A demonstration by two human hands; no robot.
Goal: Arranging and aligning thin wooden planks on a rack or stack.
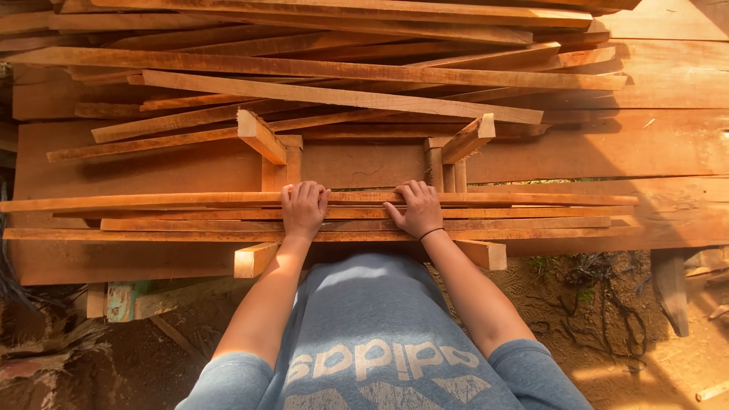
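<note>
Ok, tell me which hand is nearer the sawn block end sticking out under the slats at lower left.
Left. The left hand lies flat on the slats just above and right of the block end; the right hand rests farther right.

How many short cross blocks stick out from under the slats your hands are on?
4: two far blocks, left and right, and two near ends, left and right. The slats may hide more.
</note>
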